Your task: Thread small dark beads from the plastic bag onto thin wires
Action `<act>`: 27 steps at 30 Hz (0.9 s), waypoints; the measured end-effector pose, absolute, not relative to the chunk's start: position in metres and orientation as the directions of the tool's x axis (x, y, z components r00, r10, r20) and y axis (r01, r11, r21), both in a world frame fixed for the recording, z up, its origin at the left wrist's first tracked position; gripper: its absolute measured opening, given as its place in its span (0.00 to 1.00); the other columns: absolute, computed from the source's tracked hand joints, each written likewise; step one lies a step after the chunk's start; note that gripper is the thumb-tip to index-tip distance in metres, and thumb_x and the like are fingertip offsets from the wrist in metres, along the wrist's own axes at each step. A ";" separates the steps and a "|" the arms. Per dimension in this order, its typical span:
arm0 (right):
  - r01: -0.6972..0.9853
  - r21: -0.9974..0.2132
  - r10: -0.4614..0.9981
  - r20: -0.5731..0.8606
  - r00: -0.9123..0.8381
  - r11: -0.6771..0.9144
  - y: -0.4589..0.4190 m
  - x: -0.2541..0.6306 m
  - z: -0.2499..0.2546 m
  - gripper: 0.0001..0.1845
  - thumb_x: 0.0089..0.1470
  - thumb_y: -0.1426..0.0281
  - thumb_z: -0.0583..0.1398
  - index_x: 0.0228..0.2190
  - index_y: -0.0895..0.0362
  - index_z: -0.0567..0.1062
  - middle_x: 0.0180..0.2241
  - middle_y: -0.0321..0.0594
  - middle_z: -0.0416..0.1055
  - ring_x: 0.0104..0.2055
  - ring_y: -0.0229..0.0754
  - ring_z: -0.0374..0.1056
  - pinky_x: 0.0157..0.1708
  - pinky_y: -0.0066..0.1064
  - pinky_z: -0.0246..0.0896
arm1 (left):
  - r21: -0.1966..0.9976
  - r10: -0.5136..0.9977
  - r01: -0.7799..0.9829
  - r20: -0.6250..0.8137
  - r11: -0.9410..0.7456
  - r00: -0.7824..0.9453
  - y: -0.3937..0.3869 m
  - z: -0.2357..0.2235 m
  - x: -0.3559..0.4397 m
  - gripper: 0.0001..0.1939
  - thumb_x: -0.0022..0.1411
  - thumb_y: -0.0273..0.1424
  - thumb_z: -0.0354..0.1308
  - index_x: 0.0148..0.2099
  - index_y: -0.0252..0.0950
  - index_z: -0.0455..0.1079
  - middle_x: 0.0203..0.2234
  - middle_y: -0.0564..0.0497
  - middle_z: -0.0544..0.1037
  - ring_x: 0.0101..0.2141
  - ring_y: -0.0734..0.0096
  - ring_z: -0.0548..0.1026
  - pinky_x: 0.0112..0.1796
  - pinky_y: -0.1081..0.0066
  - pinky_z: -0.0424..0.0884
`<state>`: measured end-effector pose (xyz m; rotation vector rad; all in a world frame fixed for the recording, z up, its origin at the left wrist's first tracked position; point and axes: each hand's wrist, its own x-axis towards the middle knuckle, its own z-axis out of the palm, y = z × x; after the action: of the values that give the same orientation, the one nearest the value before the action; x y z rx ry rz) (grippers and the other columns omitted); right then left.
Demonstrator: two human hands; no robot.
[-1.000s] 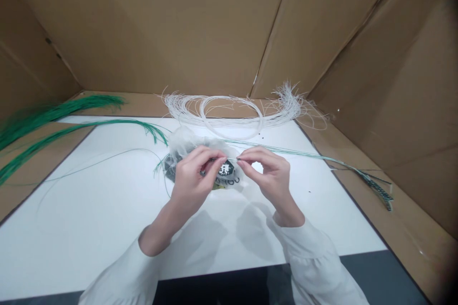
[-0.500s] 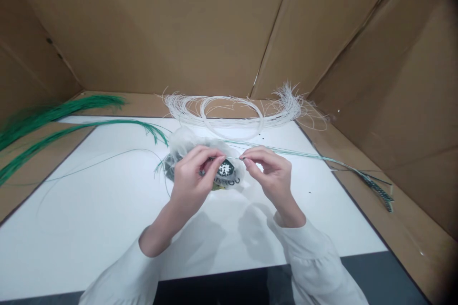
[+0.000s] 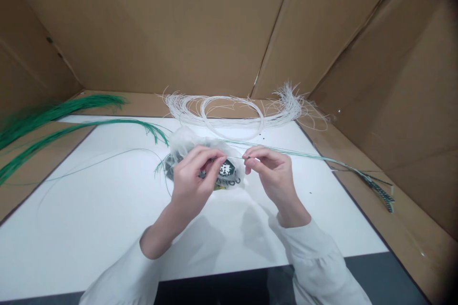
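Observation:
Over a crumpled clear plastic bag (image 3: pixel 183 137), my left hand (image 3: pixel 195 176) pinches a thin pale strand (image 3: pixel 235 157) between thumb and forefinger. The strand runs level across to my right hand (image 3: pixel 274 176), closed in a pinch around a small dark bead (image 3: pixel 249 157) at that end. Whether the strand passes through the bead is too small to tell. Inside the bag's opening, small white pieces (image 3: pixel 226 168) lie against dark ones, partly hidden behind my left hand. Dark lettering shows on the bag's front.
Green strand bundles (image 3: pixel 89 102) lie at the left. A coiled bundle of white strands (image 3: pixel 232 119) rests at the back. Strands with dark-and-light striped ends (image 3: pixel 381 193) stretch to the right over the white board (image 3: pixel 107 228). Cardboard walls (image 3: pixel 161 28) enclose the back and sides.
My right hand has shifted slightly to the right, its fingers changing their pinch around the dark bead. My left hand has stayed nearly still, holding the strand.

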<state>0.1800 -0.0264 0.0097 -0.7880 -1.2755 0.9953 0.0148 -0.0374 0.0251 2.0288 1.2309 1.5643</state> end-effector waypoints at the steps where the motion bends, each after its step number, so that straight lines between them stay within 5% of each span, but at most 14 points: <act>1: -0.145 -0.910 0.920 0.393 0.002 0.389 -0.027 0.180 0.010 0.00 0.43 0.72 0.63 0.23 0.55 0.76 0.26 0.37 0.71 0.28 0.37 0.66 0.20 0.28 0.65 | 0.686 0.775 0.447 0.632 -0.574 0.025 -0.037 0.025 0.015 0.04 0.57 0.25 0.54 0.32 0.34 0.69 0.26 0.52 0.72 0.23 0.79 0.65 0.25 0.76 0.61; 6: -0.003 -0.931 0.930 0.364 -0.047 0.364 -0.028 0.176 0.010 0.03 0.47 0.70 0.61 0.26 0.55 0.77 0.29 0.39 0.72 0.29 0.38 0.67 0.24 0.30 0.66 | 0.802 0.877 0.421 0.479 -0.423 -0.031 -0.032 0.022 0.015 0.04 0.56 0.29 0.55 0.33 0.35 0.69 0.22 0.54 0.66 0.21 0.79 0.59 0.24 0.75 0.59; 9: 0.156 -0.877 0.891 0.448 -0.073 0.454 -0.029 0.173 0.007 0.04 0.47 0.71 0.62 0.27 0.53 0.78 0.28 0.39 0.73 0.32 0.39 0.67 0.29 0.31 0.64 | 0.962 0.979 0.180 0.203 -0.206 0.037 -0.027 0.018 0.016 0.10 0.53 0.34 0.58 0.36 0.34 0.70 0.21 0.54 0.65 0.21 0.78 0.59 0.23 0.75 0.58; 12: 0.312 -0.760 0.812 0.579 -0.072 0.570 -0.030 0.170 0.004 0.06 0.46 0.72 0.62 0.28 0.51 0.79 0.25 0.36 0.68 0.27 0.36 0.64 0.27 0.30 0.62 | 0.995 0.980 -0.091 -0.021 0.040 0.199 -0.023 0.016 0.016 0.11 0.53 0.37 0.58 0.32 0.34 0.71 0.19 0.54 0.64 0.19 0.79 0.58 0.21 0.75 0.56; 18: 0.493 -0.552 0.655 0.754 -0.048 0.672 -0.032 0.166 0.000 0.10 0.48 0.74 0.61 0.32 0.49 0.79 0.25 0.37 0.61 0.26 0.36 0.61 0.22 0.29 0.58 | 0.969 0.959 -0.197 -0.094 0.150 0.269 -0.024 0.016 0.013 0.11 0.49 0.38 0.61 0.29 0.34 0.74 0.16 0.54 0.63 0.18 0.80 0.57 0.20 0.75 0.53; 27: 0.602 -0.367 0.543 0.829 -0.133 0.709 -0.031 0.169 -0.005 0.11 0.48 0.76 0.60 0.34 0.50 0.77 0.24 0.38 0.66 0.26 0.38 0.62 0.24 0.31 0.61 | 0.972 0.962 -0.176 -0.107 0.154 0.250 -0.024 0.018 0.014 0.08 0.47 0.33 0.64 0.28 0.33 0.75 0.20 0.52 0.72 0.22 0.78 0.65 0.24 0.75 0.60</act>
<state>0.1695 -0.0308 -0.0050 -0.9056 -1.7901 -0.0660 0.0138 -0.0239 0.0176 1.0770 0.9529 1.0247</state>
